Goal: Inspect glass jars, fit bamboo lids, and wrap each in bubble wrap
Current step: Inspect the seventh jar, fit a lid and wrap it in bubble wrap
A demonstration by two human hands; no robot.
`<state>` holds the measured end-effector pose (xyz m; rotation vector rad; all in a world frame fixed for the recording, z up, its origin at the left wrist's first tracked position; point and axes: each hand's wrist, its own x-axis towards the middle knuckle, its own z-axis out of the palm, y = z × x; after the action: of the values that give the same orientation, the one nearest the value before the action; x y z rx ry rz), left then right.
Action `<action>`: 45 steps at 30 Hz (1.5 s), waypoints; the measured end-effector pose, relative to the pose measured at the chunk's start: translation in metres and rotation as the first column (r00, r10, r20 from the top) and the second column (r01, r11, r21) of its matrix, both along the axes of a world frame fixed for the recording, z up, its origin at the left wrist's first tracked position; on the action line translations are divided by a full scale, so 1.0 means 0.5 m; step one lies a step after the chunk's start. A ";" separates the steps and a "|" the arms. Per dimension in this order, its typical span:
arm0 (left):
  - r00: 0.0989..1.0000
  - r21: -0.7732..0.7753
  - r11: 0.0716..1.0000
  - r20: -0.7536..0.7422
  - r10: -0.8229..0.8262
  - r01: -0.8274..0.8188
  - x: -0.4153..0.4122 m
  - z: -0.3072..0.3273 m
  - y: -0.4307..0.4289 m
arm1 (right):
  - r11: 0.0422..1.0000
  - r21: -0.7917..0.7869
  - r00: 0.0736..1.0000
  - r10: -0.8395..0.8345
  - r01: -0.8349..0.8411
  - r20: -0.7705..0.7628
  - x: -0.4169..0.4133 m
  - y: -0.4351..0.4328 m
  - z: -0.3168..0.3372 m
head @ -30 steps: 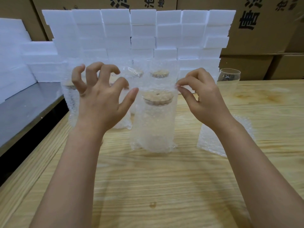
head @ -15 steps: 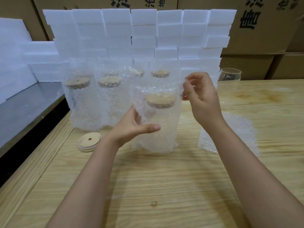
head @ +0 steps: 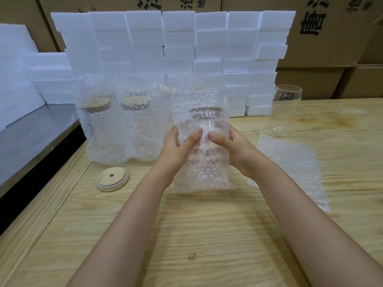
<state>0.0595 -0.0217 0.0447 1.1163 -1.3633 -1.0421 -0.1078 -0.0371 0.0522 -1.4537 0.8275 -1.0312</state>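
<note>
A lidded glass jar in a bubble wrap bag (head: 204,162) stands at the middle of the wooden table (head: 207,235). My left hand (head: 176,150) grips its left side and my right hand (head: 234,150) grips its right side, thumbs on the near face. Behind it to the left stand two wrapped jars with bamboo lids (head: 99,123) (head: 136,125). A loose bamboo lid (head: 113,181) with a centre hole lies on the table at the left. A bare open glass jar (head: 287,104) stands at the back right. A flat bubble wrap bag (head: 294,164) lies to the right.
A wall of stacked white foam blocks (head: 178,44) runs along the table's back, with cardboard boxes (head: 327,32) behind. A grey metal surface (head: 31,137) lies lower at the left, past the table's edge. More foam (head: 14,75) is piled at the far left.
Both hands came down from the bag's top onto the sides of the wrapped jar. The left hand moved off the wrapped jars, uncovering them and the loose lid.
</note>
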 end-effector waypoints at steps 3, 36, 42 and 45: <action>0.992 -0.137 0.983 0.015 0.126 -0.123 -0.015 -0.005 0.004 | 0.995 0.040 0.995 -0.093 0.091 0.043 0.005 -0.001 0.002; 0.852 0.084 0.968 -0.497 -0.164 0.236 0.006 -0.044 0.010 | 0.934 -0.164 0.927 -0.342 0.317 -0.156 -0.028 0.004 0.063; 0.887 0.000 0.952 -0.363 -0.285 0.306 0.010 -0.058 0.008 | 0.975 -0.080 0.958 0.187 -0.208 -0.216 0.017 0.011 -0.011; 0.905 -0.063 0.953 -0.300 -0.301 0.297 0.017 -0.066 0.002 | 0.975 -0.106 0.974 0.180 -0.195 -0.134 0.027 0.016 -0.027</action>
<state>0.0681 -0.0206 0.0116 0.7056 -1.3091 -1.3631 -0.0941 -0.0292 0.0386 -1.6768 0.7102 -0.8658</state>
